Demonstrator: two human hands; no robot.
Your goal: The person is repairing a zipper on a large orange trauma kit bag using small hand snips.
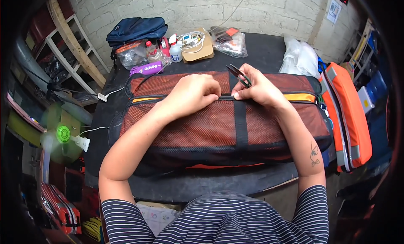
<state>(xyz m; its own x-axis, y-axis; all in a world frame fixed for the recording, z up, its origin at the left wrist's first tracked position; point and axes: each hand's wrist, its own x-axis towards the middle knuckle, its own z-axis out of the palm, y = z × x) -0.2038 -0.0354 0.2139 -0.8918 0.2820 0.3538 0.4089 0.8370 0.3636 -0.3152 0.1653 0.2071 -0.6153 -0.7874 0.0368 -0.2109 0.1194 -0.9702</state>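
Note:
A long orange mesh bag (202, 130) with black trim and a black strap lies across the black table (261, 50). My left hand (191, 94) rests on top of the bag, fingers curled and pinching at the zipper line. My right hand (256, 90) sits just right of it, fingertips on the same zipper seam, and it holds small black thread snips (238, 74) that point up and left. The two hands are almost touching at the bag's middle.
At the table's far edge lie a blue backpack (136, 29), a purple tube (146, 69), small bottles (175, 52), a cardboard piece with white cable (195, 46) and plastic bags (299, 56). More orange bags (349, 117) stand at the right. A green fan (63, 134) spins at the left.

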